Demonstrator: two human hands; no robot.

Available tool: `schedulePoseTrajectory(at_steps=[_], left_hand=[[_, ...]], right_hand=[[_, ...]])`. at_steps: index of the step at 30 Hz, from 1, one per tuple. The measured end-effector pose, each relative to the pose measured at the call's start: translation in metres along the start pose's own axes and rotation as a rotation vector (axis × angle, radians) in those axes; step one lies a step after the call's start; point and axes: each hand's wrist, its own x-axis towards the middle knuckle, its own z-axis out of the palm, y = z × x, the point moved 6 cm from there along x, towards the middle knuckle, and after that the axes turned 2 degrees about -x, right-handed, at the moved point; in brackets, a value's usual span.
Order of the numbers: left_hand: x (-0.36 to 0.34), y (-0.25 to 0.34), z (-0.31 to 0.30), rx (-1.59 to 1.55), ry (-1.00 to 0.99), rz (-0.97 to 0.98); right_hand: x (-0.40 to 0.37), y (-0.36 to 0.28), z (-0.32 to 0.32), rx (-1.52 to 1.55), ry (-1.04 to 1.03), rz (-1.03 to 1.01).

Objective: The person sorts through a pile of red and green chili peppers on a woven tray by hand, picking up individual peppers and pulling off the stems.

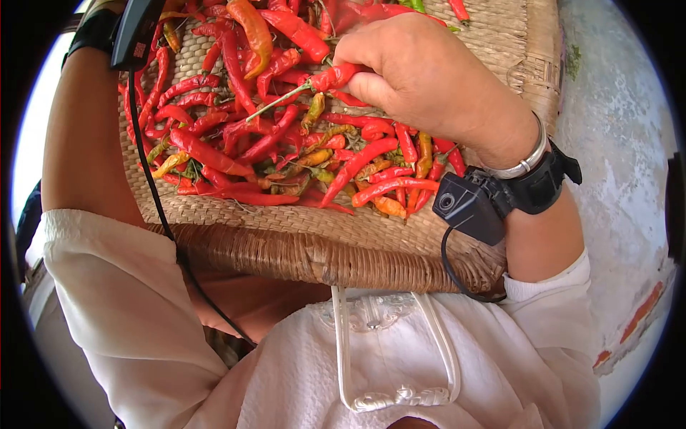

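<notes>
Red chili peppers, with some orange, yellow and green ones, lie spread over a woven basket tray [343,254]. My right hand [411,75] is closed on one red chili [334,77], pinched between thumb and fingers, its long pale stem pointing down and left over the other peppers. Below and left of it lie a loose red chili [211,152] and an orange one [254,36]. My left forearm [93,136] reaches up along the left side of the tray; the left hand is beyond the upper edge of the view.
A small black camera [468,204] is strapped to my right wrist, its cable hanging near the tray rim. Another black device [137,36] with a cable is at my left wrist. A worn wall [614,143] stands at the right.
</notes>
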Motion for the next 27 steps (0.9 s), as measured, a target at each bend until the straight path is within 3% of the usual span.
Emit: schedulePoseTrajectory(at_steps=[1,2,4,5,8,12,15,18,20,22,24,25,27], left_hand=[[0.001,0.011,-0.010,-0.261,-0.149,-0.182],[0.003,0.019,-0.020,-0.256,-0.144,-0.175],[-0.001,0.017,-0.023,-0.404,-0.188,-0.336],[-0.004,0.012,-0.026,-0.341,-0.071,-0.238],[0.004,-0.011,-0.021,-0.318,-0.135,-0.347],[0.007,0.011,-0.055,-0.319,-0.107,-0.263],[0.020,-0.178,0.033,-1.151,-0.186,-0.248],[0.000,0.042,-0.103,-0.373,-0.072,-0.306],[0.001,0.041,-0.116,-0.418,-0.053,-0.262],[0.000,0.052,-0.133,-0.462,-0.035,-0.218],[-0.006,0.086,-0.165,-0.530,0.138,0.103],[-0.003,0.082,-0.165,-0.651,0.045,-0.114],[-0.012,0.114,-0.183,-0.680,0.069,-0.034]], right_hand=[[0.000,0.000,-0.002,-0.004,0.010,-0.003],[0.000,0.001,-0.002,-0.008,0.014,-0.003],[0.000,0.000,-0.003,-0.013,0.030,-0.008],[0.001,0.000,-0.006,-0.034,0.043,-0.004],[0.000,-0.001,-0.009,-0.069,0.044,0.008],[0.000,0.006,-0.015,-0.045,0.067,0.027],[0.000,0.007,-0.025,-0.049,0.070,0.062],[-0.001,0.012,-0.032,-0.039,0.070,0.125],[-0.003,0.015,-0.042,-0.083,0.080,0.081],[-0.008,0.028,-0.052,-0.043,0.041,0.319],[-0.013,0.028,-0.070,-0.052,0.097,0.289],[-0.016,0.034,-0.075,-0.162,0.134,0.309],[-0.019,0.040,-0.084,-0.277,0.213,0.328]])
